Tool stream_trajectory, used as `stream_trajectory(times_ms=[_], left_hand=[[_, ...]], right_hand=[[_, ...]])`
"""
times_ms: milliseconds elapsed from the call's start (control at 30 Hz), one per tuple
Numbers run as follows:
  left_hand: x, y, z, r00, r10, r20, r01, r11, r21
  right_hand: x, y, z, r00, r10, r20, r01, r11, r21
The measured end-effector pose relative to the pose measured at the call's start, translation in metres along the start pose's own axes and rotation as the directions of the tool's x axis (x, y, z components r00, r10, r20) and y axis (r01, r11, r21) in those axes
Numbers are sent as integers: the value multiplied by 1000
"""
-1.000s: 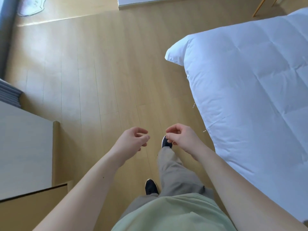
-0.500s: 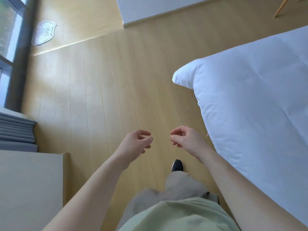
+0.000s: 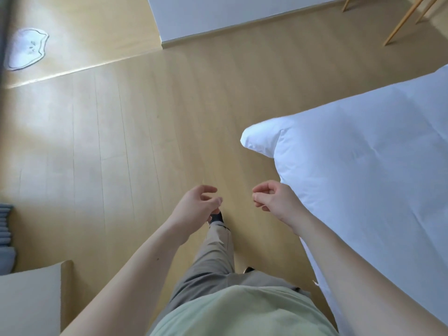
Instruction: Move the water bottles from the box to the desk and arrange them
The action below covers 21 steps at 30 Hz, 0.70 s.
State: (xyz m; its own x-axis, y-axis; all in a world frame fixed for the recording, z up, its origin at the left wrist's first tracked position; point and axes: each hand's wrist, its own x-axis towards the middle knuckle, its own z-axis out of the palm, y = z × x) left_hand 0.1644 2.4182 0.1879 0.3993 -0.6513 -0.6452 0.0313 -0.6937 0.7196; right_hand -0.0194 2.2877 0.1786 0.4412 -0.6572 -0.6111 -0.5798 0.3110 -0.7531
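Both hands, left hand (image 3: 196,207) and right hand (image 3: 274,200), loosely curled, empty (bottles unseen).

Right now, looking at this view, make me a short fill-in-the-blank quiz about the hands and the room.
1. The left hand and right hand both hold ____.
2. The white quilted duvet lies on the person's ____ side.
3. The pale plank floor is made of ____.
4. The cat-shaped white mat lies on the ____.

Missing: nothing; right; wood; floor
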Motion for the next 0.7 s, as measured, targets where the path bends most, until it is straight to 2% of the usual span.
stream_trajectory(times_ms=[400, 700], left_hand=[[165, 120, -129, 996, 87, 34, -89, 995, 55], [255, 187, -155, 990, 104, 91, -111, 991, 75]], right_hand=[[153, -169, 30, 1000, -6, -6, 6, 998, 64], [238, -227, 1, 997, 19, -75, -9, 991, 132]])
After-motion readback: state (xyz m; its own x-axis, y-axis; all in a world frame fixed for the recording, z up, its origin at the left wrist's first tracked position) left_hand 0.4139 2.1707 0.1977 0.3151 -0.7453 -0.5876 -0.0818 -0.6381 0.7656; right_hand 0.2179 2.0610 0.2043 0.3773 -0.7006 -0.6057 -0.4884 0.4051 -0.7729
